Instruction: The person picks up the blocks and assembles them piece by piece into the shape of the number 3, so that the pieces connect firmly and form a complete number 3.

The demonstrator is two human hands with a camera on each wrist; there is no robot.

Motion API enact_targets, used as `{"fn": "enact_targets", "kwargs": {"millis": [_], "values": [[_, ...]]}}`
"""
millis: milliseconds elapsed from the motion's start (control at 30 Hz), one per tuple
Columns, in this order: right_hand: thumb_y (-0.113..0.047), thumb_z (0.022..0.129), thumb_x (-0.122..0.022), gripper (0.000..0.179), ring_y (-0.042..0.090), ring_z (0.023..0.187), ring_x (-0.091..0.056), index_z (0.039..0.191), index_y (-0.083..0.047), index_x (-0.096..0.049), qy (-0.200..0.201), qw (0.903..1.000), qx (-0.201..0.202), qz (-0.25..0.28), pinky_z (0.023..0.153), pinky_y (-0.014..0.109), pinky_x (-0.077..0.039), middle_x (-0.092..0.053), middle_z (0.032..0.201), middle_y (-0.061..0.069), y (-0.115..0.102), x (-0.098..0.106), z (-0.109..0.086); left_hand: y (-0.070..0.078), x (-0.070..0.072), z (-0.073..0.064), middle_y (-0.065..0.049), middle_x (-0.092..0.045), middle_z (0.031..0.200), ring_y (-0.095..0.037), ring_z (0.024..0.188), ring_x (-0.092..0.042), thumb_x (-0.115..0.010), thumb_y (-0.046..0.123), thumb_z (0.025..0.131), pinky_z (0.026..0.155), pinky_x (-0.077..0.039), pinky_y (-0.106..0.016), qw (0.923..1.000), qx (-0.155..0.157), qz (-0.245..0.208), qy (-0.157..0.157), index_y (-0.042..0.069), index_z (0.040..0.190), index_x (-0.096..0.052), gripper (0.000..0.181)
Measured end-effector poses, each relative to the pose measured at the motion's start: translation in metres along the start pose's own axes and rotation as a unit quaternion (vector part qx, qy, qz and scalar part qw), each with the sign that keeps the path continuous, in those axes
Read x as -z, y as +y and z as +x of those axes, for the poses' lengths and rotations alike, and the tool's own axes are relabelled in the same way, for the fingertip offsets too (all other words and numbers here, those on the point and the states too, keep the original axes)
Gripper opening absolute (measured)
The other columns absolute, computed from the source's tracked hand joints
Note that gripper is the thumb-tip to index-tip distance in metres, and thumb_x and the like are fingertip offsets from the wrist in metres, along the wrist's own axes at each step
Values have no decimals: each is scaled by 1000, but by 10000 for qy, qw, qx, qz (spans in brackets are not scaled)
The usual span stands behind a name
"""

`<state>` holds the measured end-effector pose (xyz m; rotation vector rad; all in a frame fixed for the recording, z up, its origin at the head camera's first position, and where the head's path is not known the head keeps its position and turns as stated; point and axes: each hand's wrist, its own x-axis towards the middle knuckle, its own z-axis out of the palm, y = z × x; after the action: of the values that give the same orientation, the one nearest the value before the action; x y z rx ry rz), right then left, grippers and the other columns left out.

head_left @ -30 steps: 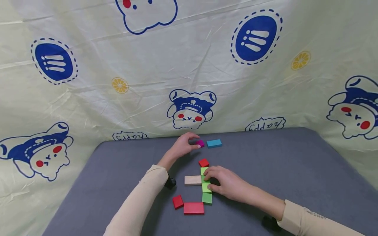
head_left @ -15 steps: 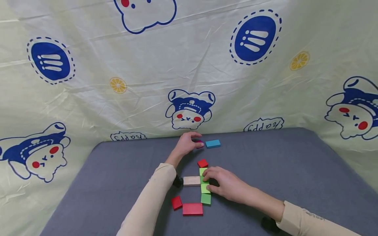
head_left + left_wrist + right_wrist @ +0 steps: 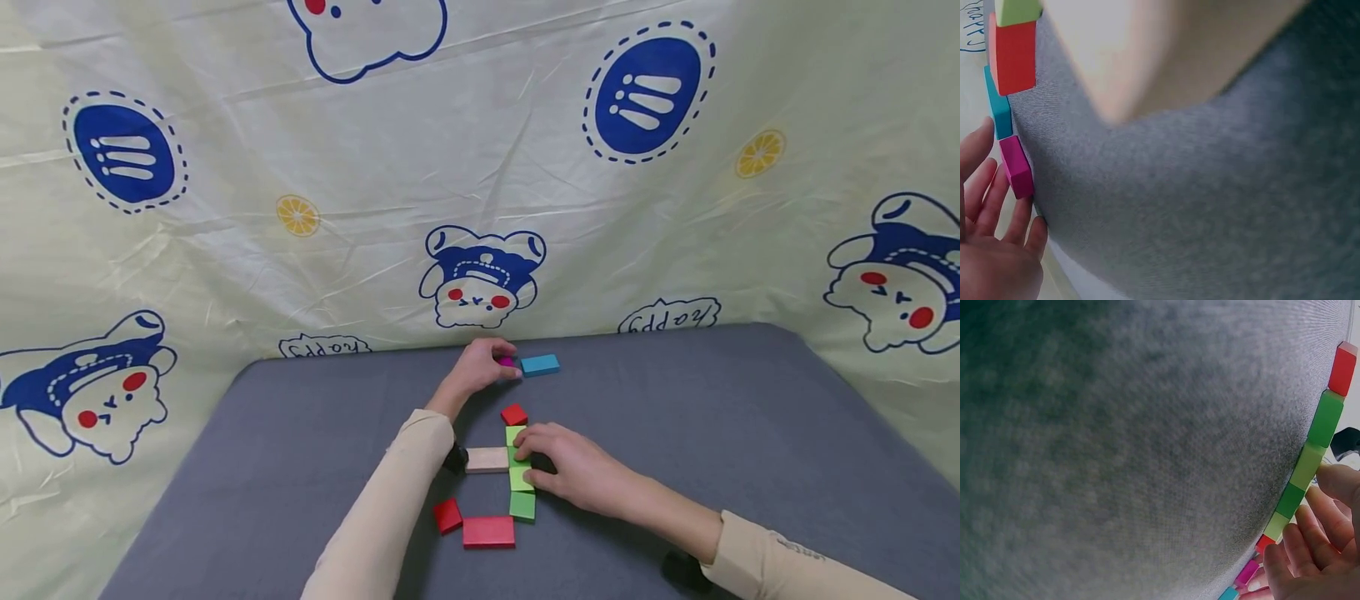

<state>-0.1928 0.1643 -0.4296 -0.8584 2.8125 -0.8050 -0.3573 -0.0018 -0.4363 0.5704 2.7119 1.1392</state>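
Observation:
At the far side of the table, my left hand (image 3: 483, 364) has its thumb and fingers around a small magenta block (image 3: 1016, 167). In the left wrist view its fingers look loosely extended, with a fingertip at the block's lower end. Just right of the magenta block lies a blue block (image 3: 540, 365). My right hand (image 3: 573, 467) rests its fingertips against a row of light and dark green blocks (image 3: 522, 478), thumb and fingers apart. A red block (image 3: 513, 414) sits at the row's far end. A pale wooden block (image 3: 487, 460) meets the row from the left.
Nearer me lie a large red block (image 3: 489, 532) and a smaller tilted red block (image 3: 447, 516), by the green row's near end. The grey cloth-covered table (image 3: 675, 400) ends at a printed curtain (image 3: 360, 275) behind.
My left hand has shifted slightly right around the magenta block, its forearm swinging right too. My right hand stays against the green blocks.

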Motion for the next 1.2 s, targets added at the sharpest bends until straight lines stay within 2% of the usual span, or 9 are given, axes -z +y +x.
{"fn": "enact_targets", "kwargs": {"millis": [267, 467, 633, 800, 1033, 1200], "values": [[-19, 88, -75, 21, 18, 115, -53, 108, -16, -70, 11, 10000, 51, 11, 97, 43, -46, -58, 123, -3, -1, 2, 0, 9, 6, 3, -7, -64, 122, -21, 102, -56, -76, 17, 88, 86, -49, -31, 9992, -19, 128, -383, 8, 126, -66, 40], [-19, 88, -75, 22, 18, 116, -53, 109, -16, -70, -2, 10000, 24, -21, 97, 43, -46, -58, 123, -3, -2, 3, 1, 15, 10, 5, -8, -64, 121, -22, 102, -56, -75, 15, 88, 86, -49, -32, 9985, -49, 189, -507, 6, 124, -66, 38], [-20, 87, -76, 23, 18, 115, -53, 110, -17, -71, -16, 10000, 23, -34, 96, 43, -46, -59, 124, -3, -3, 3, 1, 21, 8, 6, -10, -64, 119, -22, 98, -56, -74, 15, 89, 85, -49, -31, 9978, -75, 270, -593, 5, 124, -67, 37], [-23, 88, -76, 25, 17, 116, -52, 111, -17, -70, 11, 10000, 27, -56, 97, 42, -46, -59, 124, -4, -2, 3, 0, 24, 3, 8, -9, -65, 112, -21, 93, -56, -76, 15, 88, 80, -49, -29, 9977, -75, 424, -532, 6, 120, -69, 35], [-20, 88, -76, 23, 17, 115, -53, 110, -16, -70, 52, 9999, 90, -25, 97, 43, -46, -59, 123, -3, -1, 3, -1, 28, -1, 8, -9, -66, 109, -20, 93, -54, -77, 12, 86, 83, -47, -30, 9976, -35, 552, -427, 6, 117, -71, 31], [-20, 88, -75, 23, 18, 116, -52, 110, -16, -70, 10, 10000, 75, 2, 97, 43, -46, -59, 124, -3, 0, 2, -1, 26, -3, 8, -9, -65, 108, -20, 92, -54, -74, 12, 88, 83, -47, -30, 9974, 12, 538, -472, 6, 114, -71, 27]]}}
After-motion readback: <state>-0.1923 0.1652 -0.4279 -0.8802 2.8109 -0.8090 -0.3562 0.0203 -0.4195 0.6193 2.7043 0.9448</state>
